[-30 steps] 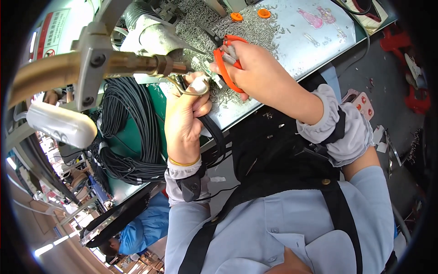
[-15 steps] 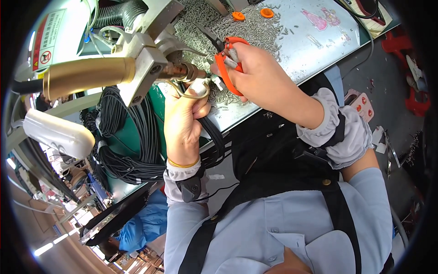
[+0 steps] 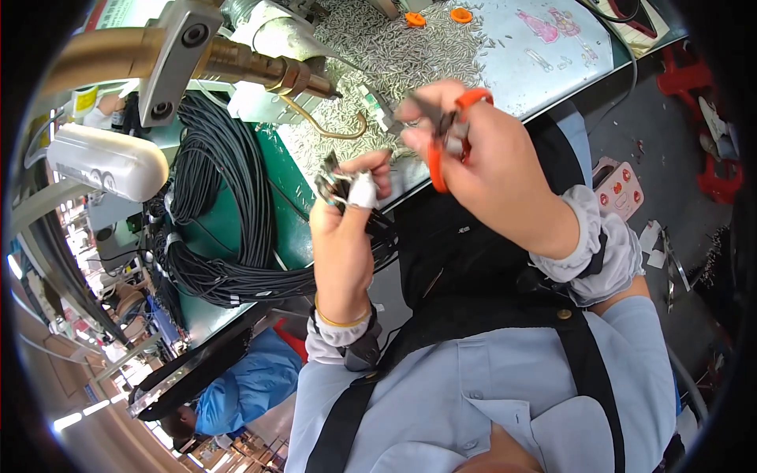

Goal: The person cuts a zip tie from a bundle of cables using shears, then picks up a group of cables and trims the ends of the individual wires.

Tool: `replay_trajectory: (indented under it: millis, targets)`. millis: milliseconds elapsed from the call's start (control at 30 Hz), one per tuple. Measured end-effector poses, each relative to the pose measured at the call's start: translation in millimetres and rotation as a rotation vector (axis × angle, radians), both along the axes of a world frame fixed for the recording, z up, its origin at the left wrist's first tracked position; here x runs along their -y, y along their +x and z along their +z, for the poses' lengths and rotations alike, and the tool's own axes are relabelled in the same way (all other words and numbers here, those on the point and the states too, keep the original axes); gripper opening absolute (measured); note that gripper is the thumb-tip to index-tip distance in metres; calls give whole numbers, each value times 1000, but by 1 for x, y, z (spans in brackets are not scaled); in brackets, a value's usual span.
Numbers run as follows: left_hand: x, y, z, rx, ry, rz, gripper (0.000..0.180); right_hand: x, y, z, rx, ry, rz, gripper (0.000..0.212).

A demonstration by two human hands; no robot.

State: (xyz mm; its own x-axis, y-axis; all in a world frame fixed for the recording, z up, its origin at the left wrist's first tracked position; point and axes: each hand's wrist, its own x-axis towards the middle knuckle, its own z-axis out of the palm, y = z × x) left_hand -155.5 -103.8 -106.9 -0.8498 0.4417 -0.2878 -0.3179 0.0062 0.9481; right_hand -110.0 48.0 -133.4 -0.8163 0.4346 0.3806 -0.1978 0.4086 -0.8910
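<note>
My left hand [image 3: 344, 244] is closed around the end of a bundle of black cables [image 3: 335, 185], below the metal nozzle of a bench machine [image 3: 296, 79]. White material covers the tip of its thumb, and thin strands or wire ends stick up beside it. Orange-handled scissors [image 3: 439, 162] are gripped in my right hand [image 3: 501, 169], to the right of my left hand. Their dark blades are blurred by motion. Just beyond the fingers of my right hand lies a small white-and-green piece [image 3: 374, 106], apart from the cables.
Large coils of black cable [image 3: 236, 181] lie on the green mat at left. Many small metal pins [image 3: 434, 55] cover the bench, with two orange caps [image 3: 415, 20] among them. A white cylinder-shaped unit [image 3: 106, 162] juts in from the left. Farther off, a person in blue [image 3: 244, 386] bends over.
My left hand has come down and away from the nozzle with the cables. My right hand has moved right and slightly down with the scissors, and the machine appears farther left in view.
</note>
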Motion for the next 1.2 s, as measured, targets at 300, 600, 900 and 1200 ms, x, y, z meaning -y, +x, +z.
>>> replay_trajectory:
  millis: [300,600,900,1200]
  targets:
    - [4,23,-2,-176,-101,-251,19,1,13,16,52,-82,449,14]
    - [12,13,0,189,-29,-438,16,-7,15,4,72,9,466,12]
    - [5,28,-7,-462,-144,27,13,6,29,15,412,-741,460,19]
    - [14,13,-3,-12,22,-93,12,4,21,4,500,-895,721,25]
